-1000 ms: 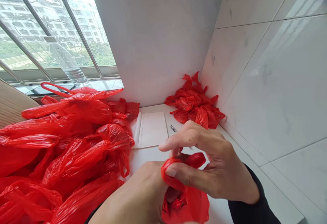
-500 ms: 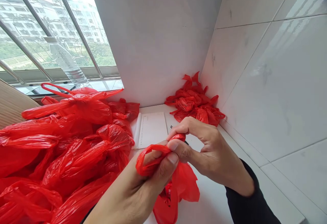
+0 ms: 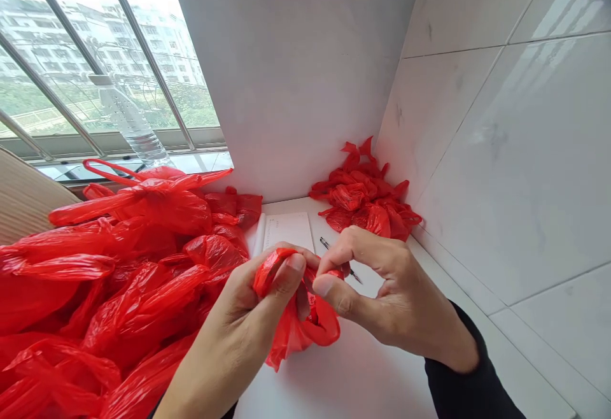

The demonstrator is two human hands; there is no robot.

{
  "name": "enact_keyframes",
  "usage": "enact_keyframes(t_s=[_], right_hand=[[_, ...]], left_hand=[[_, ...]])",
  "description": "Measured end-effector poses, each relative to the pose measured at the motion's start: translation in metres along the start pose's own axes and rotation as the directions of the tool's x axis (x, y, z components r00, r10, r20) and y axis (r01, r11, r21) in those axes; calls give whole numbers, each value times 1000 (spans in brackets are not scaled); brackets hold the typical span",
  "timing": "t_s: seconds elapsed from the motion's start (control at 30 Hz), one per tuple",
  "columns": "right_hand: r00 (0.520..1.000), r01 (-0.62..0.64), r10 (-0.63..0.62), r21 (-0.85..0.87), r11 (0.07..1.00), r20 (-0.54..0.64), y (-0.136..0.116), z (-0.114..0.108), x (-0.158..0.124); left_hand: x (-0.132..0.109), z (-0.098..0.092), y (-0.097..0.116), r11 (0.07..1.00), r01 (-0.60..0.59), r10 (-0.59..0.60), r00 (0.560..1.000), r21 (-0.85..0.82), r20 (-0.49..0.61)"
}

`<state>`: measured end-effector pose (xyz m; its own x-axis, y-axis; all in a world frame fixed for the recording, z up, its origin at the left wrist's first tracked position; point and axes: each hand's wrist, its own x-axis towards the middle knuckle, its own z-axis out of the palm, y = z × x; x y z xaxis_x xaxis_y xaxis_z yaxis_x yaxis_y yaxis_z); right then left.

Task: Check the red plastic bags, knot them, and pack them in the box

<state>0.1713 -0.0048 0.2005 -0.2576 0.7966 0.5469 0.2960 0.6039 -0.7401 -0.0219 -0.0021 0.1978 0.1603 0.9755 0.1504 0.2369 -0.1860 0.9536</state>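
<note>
Between my two hands hangs a red plastic bag (image 3: 291,336), twisted into a loop at the top and loose below, with some dark print on it. My left hand (image 3: 252,317) grips the looped part, thumb pressed on top. Thumb and forefinger of my right hand (image 3: 367,285) pinch another bit of the same bag. A black pen (image 3: 356,275) lies on the white tabletop (image 3: 372,368) behind the right hand, partly covered by it. Beyond the left fingers lies an open notepad (image 3: 289,231), its lower part hidden.
A large heap of red plastic bags (image 3: 138,304) fills the left side. A smaller pile of red bags (image 3: 365,193) sits in the far corner against the tiled wall (image 3: 525,183). A clear water bottle (image 3: 136,129) leans by the barred window.
My left hand has shifted slightly left and turned, and the bag's hanging part has swung left and up. The right hand keeps its pinch. More of the pen shows.
</note>
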Motion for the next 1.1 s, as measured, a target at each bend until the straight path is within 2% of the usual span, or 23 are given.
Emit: enact_keyframes(t_s=[0.1, 0.2, 0.27, 0.33, 0.43, 0.6, 0.67, 0.83, 0.97, 1.03, 1.1], right_hand=[[1000, -13, 13, 15, 1000, 6, 1, -1, 1], [1000, -4, 4, 9, 1000, 9, 1, -1, 1], [1000, 8, -8, 4, 1000, 16, 1, 0, 1], [1000, 9, -9, 9, 1000, 30, 1, 0, 2], [999, -39, 37, 35, 999, 35, 2, 1, 3], [992, -129, 129, 81, 988, 0, 12, 2, 6], [985, -172, 169, 107, 979, 34, 18, 4, 9], [958, -248, 202, 237, 939, 204, 28, 13, 14], [946, -298, 251, 241, 924, 207, 32, 16, 15], [943, -313, 267, 255, 915, 200, 34, 16, 14], [937, -335, 287, 283, 899, 199, 34, 16, 13]], left_hand=[[-2, 2, 5, 1000, -4, 3, 1000, -22, -15], [-3, 1, 3, 999, 11, -8, 998, 37, -66], [-2, -1, 1, 998, -33, 35, 999, 49, -26], [1, -2, 1, 997, -73, 72, 995, 15, 63], [5, -4, 3, 999, -39, 44, 986, -34, 163], [5, -6, 5, 1000, -9, 8, 988, 3, 154], [4, -5, 5, 999, -41, 37, 985, 17, 169], [3, -1, 4, 985, -143, 121, 973, 99, 197], [3, -2, -2, 956, -220, 178, 961, 196, 212], [5, -3, -6, 908, -310, 270, 948, 281, 170], [7, -4, -10, 831, -401, 386, 915, 385, 120]])
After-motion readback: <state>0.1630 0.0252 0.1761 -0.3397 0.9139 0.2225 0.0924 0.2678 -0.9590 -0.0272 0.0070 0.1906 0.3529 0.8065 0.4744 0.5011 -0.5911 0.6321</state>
